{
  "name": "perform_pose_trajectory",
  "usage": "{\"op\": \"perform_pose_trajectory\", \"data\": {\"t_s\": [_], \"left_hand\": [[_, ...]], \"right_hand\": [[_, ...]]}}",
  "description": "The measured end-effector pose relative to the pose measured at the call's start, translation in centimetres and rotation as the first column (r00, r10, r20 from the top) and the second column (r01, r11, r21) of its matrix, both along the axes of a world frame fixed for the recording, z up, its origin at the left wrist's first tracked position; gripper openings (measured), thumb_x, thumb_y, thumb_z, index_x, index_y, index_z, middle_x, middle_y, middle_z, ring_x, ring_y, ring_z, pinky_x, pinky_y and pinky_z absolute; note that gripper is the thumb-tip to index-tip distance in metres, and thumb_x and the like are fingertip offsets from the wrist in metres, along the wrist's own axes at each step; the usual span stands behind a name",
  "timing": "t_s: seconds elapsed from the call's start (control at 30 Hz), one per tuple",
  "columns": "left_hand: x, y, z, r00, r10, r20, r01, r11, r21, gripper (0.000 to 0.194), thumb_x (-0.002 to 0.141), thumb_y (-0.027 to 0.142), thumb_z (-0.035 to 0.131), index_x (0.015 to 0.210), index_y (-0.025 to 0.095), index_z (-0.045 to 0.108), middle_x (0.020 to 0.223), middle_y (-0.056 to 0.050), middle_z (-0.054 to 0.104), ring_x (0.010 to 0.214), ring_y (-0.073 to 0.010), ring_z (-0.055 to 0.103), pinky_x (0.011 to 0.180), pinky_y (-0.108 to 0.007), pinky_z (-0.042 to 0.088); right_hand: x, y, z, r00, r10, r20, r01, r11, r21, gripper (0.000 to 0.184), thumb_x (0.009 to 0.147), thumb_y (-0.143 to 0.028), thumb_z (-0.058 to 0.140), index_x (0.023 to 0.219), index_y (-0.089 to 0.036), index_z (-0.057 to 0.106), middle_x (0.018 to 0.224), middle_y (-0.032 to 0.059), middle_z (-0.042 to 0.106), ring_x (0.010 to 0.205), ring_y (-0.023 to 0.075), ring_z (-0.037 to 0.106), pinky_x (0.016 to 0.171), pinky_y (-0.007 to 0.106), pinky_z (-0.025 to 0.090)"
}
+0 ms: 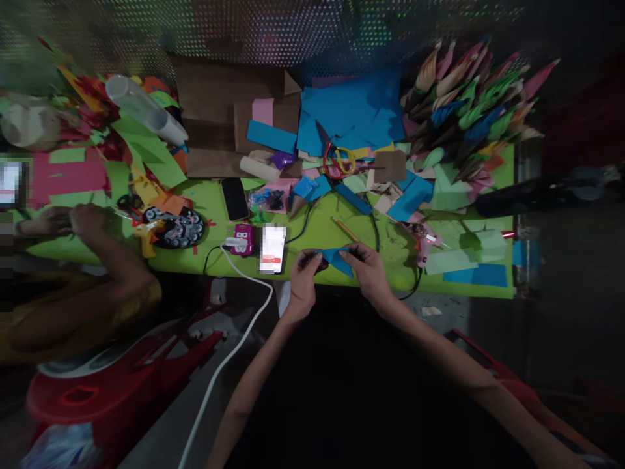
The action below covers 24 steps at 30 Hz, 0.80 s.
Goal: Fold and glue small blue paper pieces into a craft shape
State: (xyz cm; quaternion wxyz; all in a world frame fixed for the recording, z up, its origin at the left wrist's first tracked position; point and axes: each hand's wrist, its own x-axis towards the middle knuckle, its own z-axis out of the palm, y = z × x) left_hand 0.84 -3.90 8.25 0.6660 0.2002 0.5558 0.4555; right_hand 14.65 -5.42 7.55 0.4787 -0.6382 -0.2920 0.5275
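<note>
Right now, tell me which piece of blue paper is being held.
The small blue piece, pinched by the left hand and right hand at the near edge of the table; others, like the large blue sheet, lie untouched.

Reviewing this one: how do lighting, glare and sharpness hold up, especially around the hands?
Head view: dim overall, right side sinking to near-black; head view: lit phone blown out to white, its edges blocky; head view: shadows across the blue sheet; head view: red chair soft and stretched near the edge; head view: blue paper in both hands legible, fine creases unclear.
</note>
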Motion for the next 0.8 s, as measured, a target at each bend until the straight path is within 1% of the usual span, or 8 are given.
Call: {"op": "perform_pose_trajectory", "data": {"t_s": [0.2,0.47,0.63,0.8], "left_hand": [[0.04,-0.01,-0.05,1.000,0.028,0.013,-0.028,1.000,0.006,0.038,0.064,0.044,0.087,0.074,0.018,0.061,0.068,0.004,0.062,0.064,-0.0102,0.060,0.066,-0.026,0.052],[0.07,0.03,0.07,1.000,0.022,0.021,-0.021,1.000,-0.016,0.038,0.063,0.043,0.087,0.076,0.018,0.063,0.069,0.003,0.063,0.064,-0.0106,0.061,0.065,-0.026,0.052],[-0.04,-0.07,0.18,1.000,0.016,0.016,-0.016,1.000,0.003,0.034,0.067,0.042,0.085,0.079,0.018,0.063,0.070,0.003,0.063,0.065,-0.0113,0.062,0.067,-0.028,0.053],[-0.21,-0.21,-0.14,1.000,0.015,0.001,-0.015,1.000,0.009,0.027,0.071,0.039,0.083,0.078,0.021,0.064,0.072,0.002,0.064,0.066,-0.0129,0.062,0.068,-0.030,0.055]], "right_hand": [[-0.04,0.00,-0.03,1.000,-0.007,-0.026,0.007,1.000,-0.015,0.027,0.070,-0.047,0.077,0.075,-0.022,0.066,0.069,-0.0007,0.062,0.066,0.0148,0.053,0.060,0.027,0.043],[0.03,0.13,0.08,0.999,-0.021,-0.042,0.020,1.000,-0.012,0.025,0.070,-0.044,0.077,0.074,-0.022,0.067,0.068,-0.0008,0.062,0.066,0.0150,0.053,0.060,0.028,0.044],[0.13,0.13,0.09,0.999,-0.015,-0.044,0.015,1.000,-0.005,0.024,0.070,-0.044,0.077,0.075,-0.022,0.067,0.069,-0.0009,0.062,0.066,0.0150,0.053,0.060,0.028,0.044],[0.06,0.01,0.09,0.999,-0.023,-0.042,0.023,1.000,0.002,0.023,0.070,-0.042,0.078,0.075,-0.022,0.067,0.069,-0.0011,0.061,0.065,0.0146,0.053,0.059,0.028,0.043]]}}
